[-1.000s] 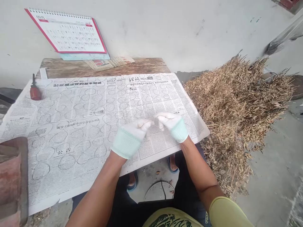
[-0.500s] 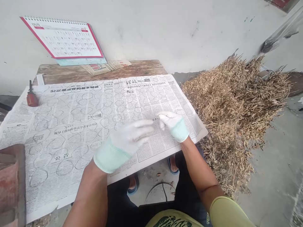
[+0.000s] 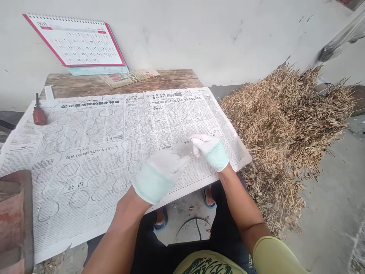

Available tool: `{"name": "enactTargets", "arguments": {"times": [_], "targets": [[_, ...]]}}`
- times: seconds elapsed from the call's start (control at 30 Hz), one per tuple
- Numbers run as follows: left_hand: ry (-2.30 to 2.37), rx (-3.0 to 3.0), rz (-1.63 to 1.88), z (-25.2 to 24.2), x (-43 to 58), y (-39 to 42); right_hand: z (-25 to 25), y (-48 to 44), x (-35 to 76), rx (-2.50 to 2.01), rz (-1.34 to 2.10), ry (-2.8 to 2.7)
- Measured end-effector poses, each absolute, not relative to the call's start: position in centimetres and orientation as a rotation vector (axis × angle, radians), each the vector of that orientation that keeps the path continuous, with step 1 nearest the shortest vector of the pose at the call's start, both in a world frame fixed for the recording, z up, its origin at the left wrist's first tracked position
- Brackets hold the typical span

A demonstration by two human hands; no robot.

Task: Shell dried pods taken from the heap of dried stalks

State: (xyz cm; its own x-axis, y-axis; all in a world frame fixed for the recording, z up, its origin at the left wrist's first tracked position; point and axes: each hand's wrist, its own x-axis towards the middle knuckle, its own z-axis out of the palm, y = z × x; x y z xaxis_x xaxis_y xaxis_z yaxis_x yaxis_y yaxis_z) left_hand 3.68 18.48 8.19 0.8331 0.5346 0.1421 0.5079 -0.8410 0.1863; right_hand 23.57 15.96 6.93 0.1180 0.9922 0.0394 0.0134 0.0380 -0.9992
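Both hands wear white gloves with pale green cuffs. My right hand [image 3: 207, 146] is above the right part of the newspaper [image 3: 159, 160], its thumb and forefinger pinched together. A very thin, thread-like line shows by its fingertips, but its kind is not clear. My left hand [image 3: 161, 169] is just to its left, over the front of the paper, pointing towards it. Motion blurs the left fingers, so their grip is unclear. Rows of thin looping outlines [image 3: 80, 198] cover much of the newspaper; I cannot tell whether they are drawn or laid on.
A red-handled screwdriver [image 3: 40, 116] is on the paper at the left. Behind are a desk calendar [image 3: 80, 43] and a folded paper [image 3: 127, 78] on the wooden tabletop [image 3: 173, 78]. A brown-edged object [image 3: 27, 213] borders the left front. Dry stalks [image 3: 279, 125] lie heaped at the right.
My left hand has moved right, and its spread fingers have drawn closer together. The right hand keeps its pinch in nearly the same place. The view has shifted slightly.
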Motion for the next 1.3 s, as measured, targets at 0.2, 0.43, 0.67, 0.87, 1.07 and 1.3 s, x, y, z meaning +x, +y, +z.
{"name": "enactTargets", "arguments": {"times": [0.2,0.43,0.67,0.87,1.07,1.3], "targets": [[1.254,2.863,0.288,8.1,5.5,16.2,7.0,15.7,23.2,-1.307,1.031,-1.153],[1.632,2.666,0.594,6.8,7.4,14.7,6.6,16.0,22.9,-1.340,1.022,-1.130],[1.466,2.479,0.438,7.9,7.2,14.9,6.3,16.1,23.6,-1.272,1.023,-1.134],[1.300,2.382,0.171,10.8,5.7,15.5,7.0,15.9,23.9,-1.270,1.012,-1.099],[1.222,2.426,0.395,11.9,3.7,15.4,7.0,15.9,23.8,-1.235,0.997,-1.109],[1.680,2.006,1.016,12.3,2.7,14.5,7.4,15.6,23.8,-1.253,0.987,-1.145]]}}
